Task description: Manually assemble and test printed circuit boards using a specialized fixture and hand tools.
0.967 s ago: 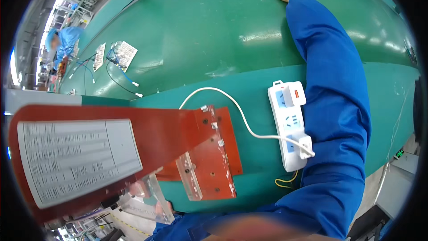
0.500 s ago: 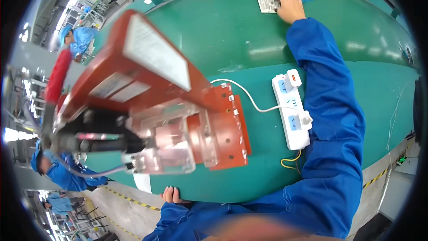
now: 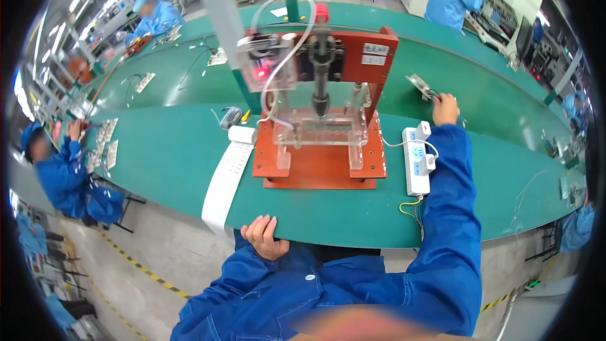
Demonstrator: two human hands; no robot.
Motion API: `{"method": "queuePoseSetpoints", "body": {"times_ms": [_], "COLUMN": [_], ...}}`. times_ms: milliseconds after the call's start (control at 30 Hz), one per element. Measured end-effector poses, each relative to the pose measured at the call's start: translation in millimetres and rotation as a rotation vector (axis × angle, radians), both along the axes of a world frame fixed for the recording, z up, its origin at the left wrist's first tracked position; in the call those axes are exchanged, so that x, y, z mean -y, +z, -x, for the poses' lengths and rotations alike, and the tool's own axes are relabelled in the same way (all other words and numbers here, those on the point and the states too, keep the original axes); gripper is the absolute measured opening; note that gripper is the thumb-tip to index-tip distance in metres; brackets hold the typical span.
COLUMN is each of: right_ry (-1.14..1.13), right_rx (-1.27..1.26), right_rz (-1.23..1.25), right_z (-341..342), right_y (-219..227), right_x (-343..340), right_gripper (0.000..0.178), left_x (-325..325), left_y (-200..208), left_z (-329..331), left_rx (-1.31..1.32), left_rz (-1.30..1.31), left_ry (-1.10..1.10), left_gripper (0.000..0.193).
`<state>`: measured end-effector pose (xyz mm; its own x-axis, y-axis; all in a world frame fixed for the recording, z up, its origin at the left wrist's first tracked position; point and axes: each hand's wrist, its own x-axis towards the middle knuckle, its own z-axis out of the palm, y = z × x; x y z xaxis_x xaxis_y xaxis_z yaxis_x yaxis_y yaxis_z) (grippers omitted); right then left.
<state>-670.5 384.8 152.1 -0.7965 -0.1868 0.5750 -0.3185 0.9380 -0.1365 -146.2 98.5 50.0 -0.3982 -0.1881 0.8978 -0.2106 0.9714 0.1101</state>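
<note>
My right hand (image 3: 446,109) reaches across to the far green surface with its fingers closed on a small circuit board (image 3: 418,86). Dark wires run along the board by my fingers, and blue wire ends show beside the hand. At the near edge of the green table (image 3: 341,221), my left hand (image 3: 266,237) rests with its fingers laid over the edge, holding nothing. Between the two arms stands a red press fixture (image 3: 319,173) with a clear plastic frame and a black toggle clamp. A red light glows on its left side.
A white power strip (image 3: 416,164) with plugs lies beside my right forearm. Left of the fixture, a paper roll (image 3: 242,135) trails a long strip over the table edge. Several boards (image 3: 104,142) lie at the left, near a seated co-worker (image 3: 63,170) in blue.
My view has turned and pulled back, so the fixture appears upright and smaller. My right hand remains at the board, which now looks tilted. The left hand stays at the table edge.
</note>
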Motion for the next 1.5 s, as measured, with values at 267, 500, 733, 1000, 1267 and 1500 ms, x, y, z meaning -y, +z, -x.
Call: {"method": "queuePoseSetpoints", "body": {"times_ms": [267,500,733,1000,1267,1500], "right_ry": [0.137,0.744,0.927,1.291,0.981,0.925], "right_rx": [-0.225,0.522,1.213,0.519,0.843,0.721], "right_rz": [0.738,0.483,0.252,0.464,1.286,1.365], "right_z": [-221.0,-382.9,-375.9,-407.2,-464.0,-427.8], "right_y": [126.2,218.3,181.5,86.9,23.6,26.9], "right_x": [-54.9,2.4,31.0,43.7,120.6,150.0], "right_gripper": [0.022,0.019,0.016,0.056,0.039,0.028], "left_x": [-1.1,-2.5,-27.8,-3.6,-1.9,20.8], "left_y": [92.6,229.6,263.5,267.4,209.7,239.1], "left_z": [-50.9,30.1,45.7,21.7,43.1,31.2], "left_rx": [0.088,-0.044,0.569,0.768,0.604,0.552], "left_rz": [-0.444,0.515,0.757,-0.19,-0.255,-0.123], "left_ry": [-0.476,-0.602,-0.775,-1.214,-0.656,-0.585], "left_gripper": [0.065,0.072,0.056,0.084,0.078,0.083]}}
